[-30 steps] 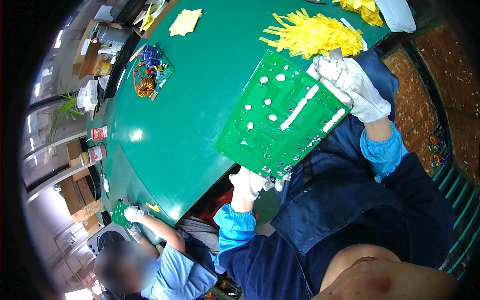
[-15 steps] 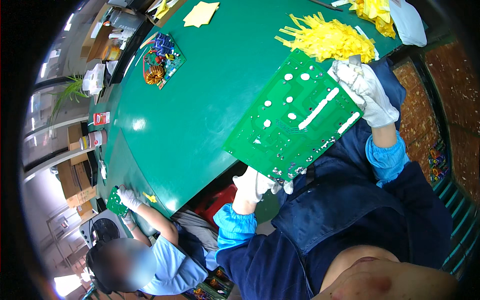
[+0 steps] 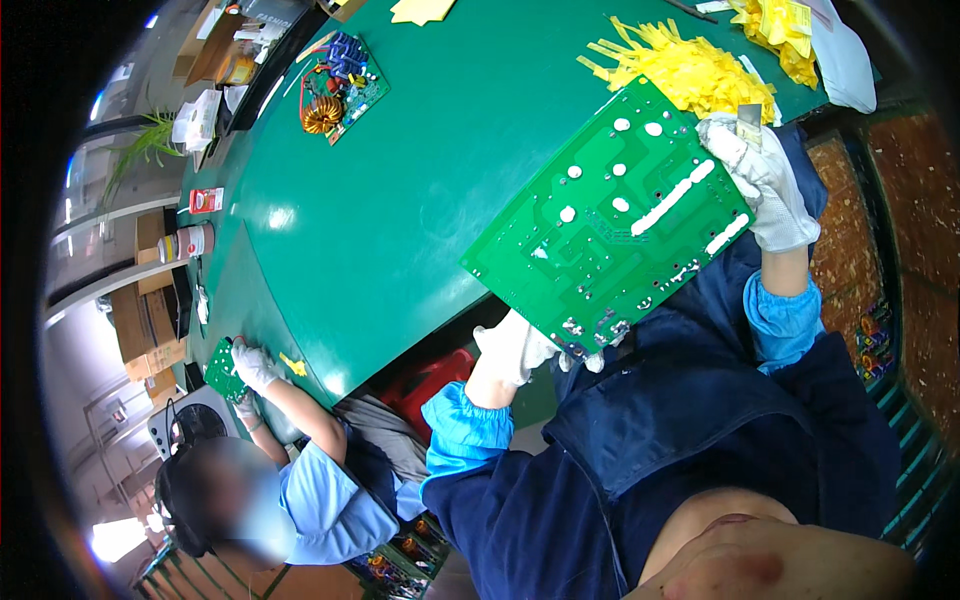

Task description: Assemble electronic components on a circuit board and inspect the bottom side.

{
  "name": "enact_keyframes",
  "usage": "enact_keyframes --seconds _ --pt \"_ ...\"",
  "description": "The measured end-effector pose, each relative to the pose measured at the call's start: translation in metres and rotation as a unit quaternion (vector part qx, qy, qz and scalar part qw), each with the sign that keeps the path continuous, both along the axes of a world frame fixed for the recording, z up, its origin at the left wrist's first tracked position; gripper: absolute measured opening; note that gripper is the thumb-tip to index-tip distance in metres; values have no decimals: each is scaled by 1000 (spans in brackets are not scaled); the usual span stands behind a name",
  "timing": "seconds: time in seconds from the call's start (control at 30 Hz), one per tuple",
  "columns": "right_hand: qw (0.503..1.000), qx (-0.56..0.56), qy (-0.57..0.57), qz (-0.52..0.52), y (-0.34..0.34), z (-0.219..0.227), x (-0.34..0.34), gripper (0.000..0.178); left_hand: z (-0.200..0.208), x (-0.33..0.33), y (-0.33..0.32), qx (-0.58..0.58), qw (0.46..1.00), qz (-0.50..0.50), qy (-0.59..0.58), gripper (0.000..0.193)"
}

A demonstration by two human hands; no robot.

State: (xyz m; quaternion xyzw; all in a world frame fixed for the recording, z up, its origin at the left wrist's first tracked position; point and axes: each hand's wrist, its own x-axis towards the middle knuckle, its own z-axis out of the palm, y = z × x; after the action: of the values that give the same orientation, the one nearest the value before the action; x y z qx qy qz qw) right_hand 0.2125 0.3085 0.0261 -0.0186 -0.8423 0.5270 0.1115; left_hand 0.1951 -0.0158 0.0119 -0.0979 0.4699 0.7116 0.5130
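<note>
Both hands gloved white, both closed on one big green circuit board [image 3: 610, 225], solder side up, held tilted off the near edge of the green table [image 3: 420, 180]. Left hand [image 3: 520, 345] pinches the board's lower corner from beneath, fingers curled tight; only part of the grip shows. Right hand [image 3: 765, 185] wraps the upper right corner, thumb on top, and seems to have a small grey bit between fingertips too, can't tell what.

Risk, as I judge it: board is held by two corners only, w/ most of it hanging free over the lap, so a slack grip on either side could let it swing down or drop off the table edge. Gloves may also slip on the smooth face.

Just behind the board lies a heap of yellow strips [image 3: 690, 70]. Farther off on the table, a populated board w/ copper coil [image 3: 335, 85]. At far left, a co-worker's gloved hand [image 3: 255, 365] touches a small green board [image 3: 222, 372].
</note>
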Motion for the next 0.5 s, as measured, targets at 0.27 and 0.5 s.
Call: enact_keyframes --seconds 0.27,0.5 --pt "988 -150 -29 -29 -7 5 -7 30 -7 2 -6 41 999 -10 -5 55" --pt "926 -375 -24 -27 2 -17 -5 41 5 -5 5 -11 998 -54 27 56"
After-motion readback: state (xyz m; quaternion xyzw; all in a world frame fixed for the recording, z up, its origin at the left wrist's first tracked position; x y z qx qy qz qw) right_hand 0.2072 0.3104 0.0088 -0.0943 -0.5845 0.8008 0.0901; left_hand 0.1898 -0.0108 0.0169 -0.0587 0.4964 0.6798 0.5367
